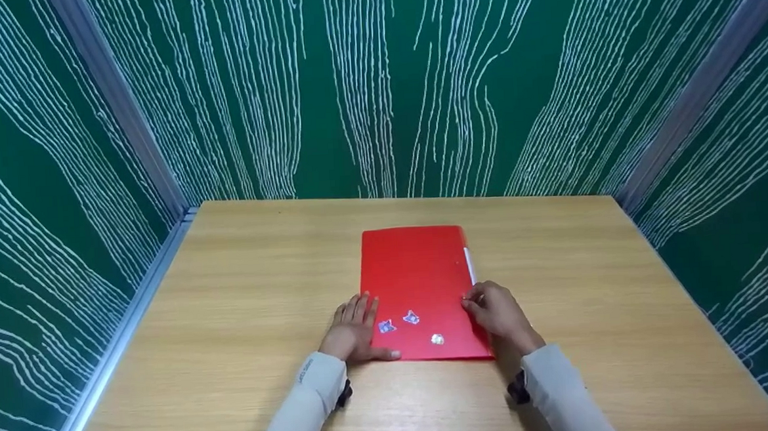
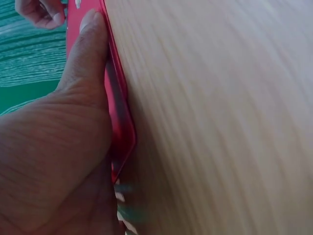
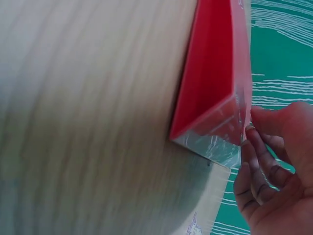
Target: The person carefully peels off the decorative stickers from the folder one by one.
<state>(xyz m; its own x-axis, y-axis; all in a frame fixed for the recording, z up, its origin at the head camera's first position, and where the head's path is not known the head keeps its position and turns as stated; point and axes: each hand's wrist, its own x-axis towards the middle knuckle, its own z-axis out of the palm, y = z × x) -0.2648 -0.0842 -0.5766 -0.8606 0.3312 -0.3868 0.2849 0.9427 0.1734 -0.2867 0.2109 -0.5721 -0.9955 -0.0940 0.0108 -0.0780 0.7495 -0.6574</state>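
A red folder (image 1: 413,266) lies on the wooden table, its near end facing me. Three small stickers are on its near part: two winged purple ones (image 1: 386,326) and a pale one (image 1: 437,339). My left hand (image 1: 357,332) rests at the near left corner, fingers spread along the side and thumb on the front edge. At the right side, the thumb and fingertips of my right hand (image 1: 499,311) pinch the cover's edge. In the right wrist view the folder (image 3: 212,58) gapes at its end, with a clear, shiny strip (image 3: 215,149) along its side.
The wooden table (image 1: 262,268) reaches back to green panels (image 1: 319,114) with wavy white lines, which stand at the back and both sides. Metal posts (image 1: 122,104) rise at the back corners. A white label (image 1: 469,263) shows on the folder's right side.
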